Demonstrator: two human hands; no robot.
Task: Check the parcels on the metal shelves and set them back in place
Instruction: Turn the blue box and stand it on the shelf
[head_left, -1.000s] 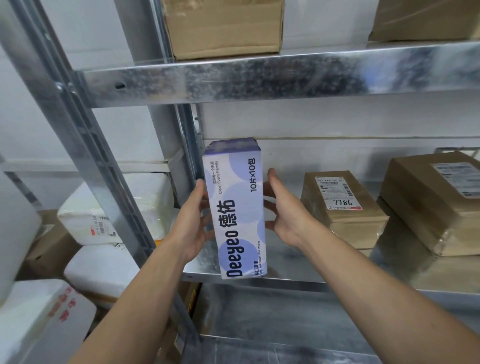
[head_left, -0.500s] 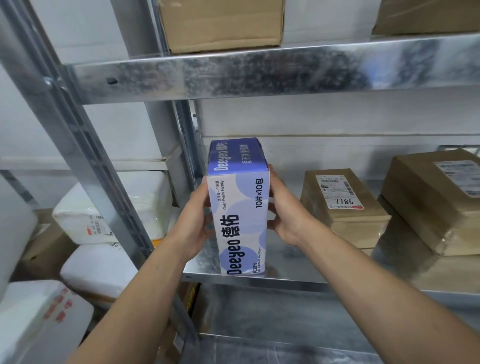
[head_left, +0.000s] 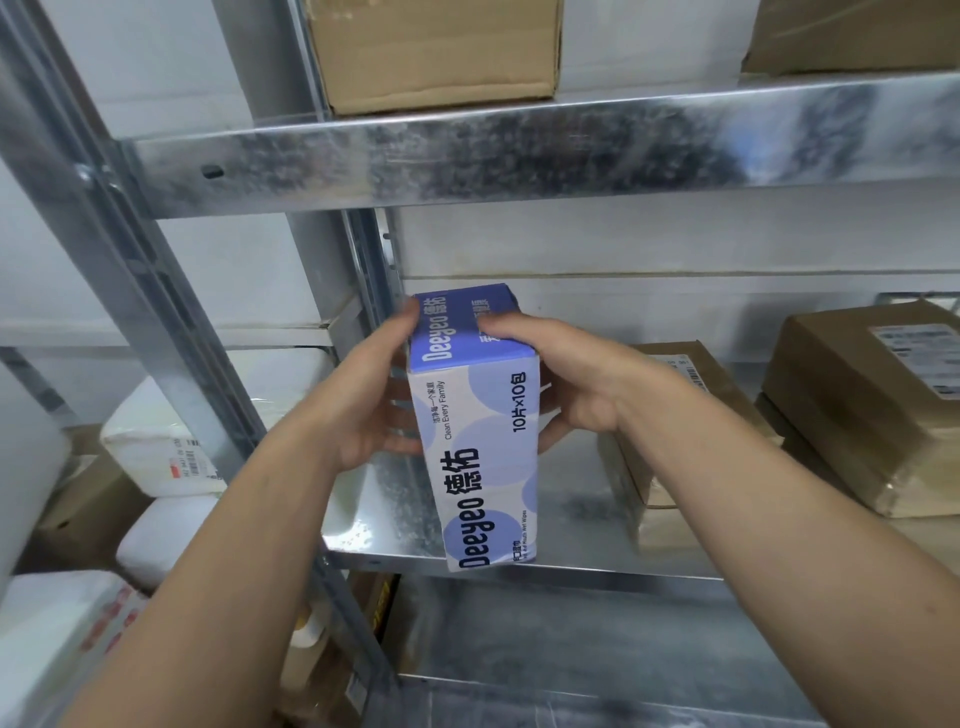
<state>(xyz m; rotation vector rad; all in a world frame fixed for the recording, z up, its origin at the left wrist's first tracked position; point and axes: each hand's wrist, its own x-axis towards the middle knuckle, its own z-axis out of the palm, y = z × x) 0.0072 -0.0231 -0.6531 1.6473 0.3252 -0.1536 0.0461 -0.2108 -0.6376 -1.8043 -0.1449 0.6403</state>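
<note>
Hands first: left hand (head_left: 363, 410) is wrapped on the left side of the purple-and-white wipes box (head_left: 478, 457), thumb up at the top edge, fingers curled round behind. Right hand (head_left: 576, 384) clamps the other side, thumb hooked over the purple top face, fingers curled down the right wall. Both are gripping, nothing loose. The box stands on end at the near left of the middle metal shelf (head_left: 571, 519), hard by the upright post (head_left: 156, 291), its lower end at the shelf's front lip. Whether it rests there or hangs in the grip, I cannot tell.

Handling call: it's a printed carton of wet-wipe packs, so I'd judge it stiff-walled and fairly weighty for its size, with a smooth face that could slide under a light pinch. The best hold looks like this one, palms high on the two long sides and a thumb on top to steer. Squeezing mid-panel could dent it.

Out wide: a labelled brown parcel (head_left: 717, 395) sits just behind the right wrist, a bigger brown parcel (head_left: 872, 405) lies further right, white wrapped parcels (head_left: 171, 436) are off left beyond the post, and a cardboard box (head_left: 436, 52) is on the shelf above.

And the change: a second ago both hands sat lower on the sides, with the top face barely showing. Now they have climbed, the right thumb is over the top, and the box tips its head toward us.
</note>
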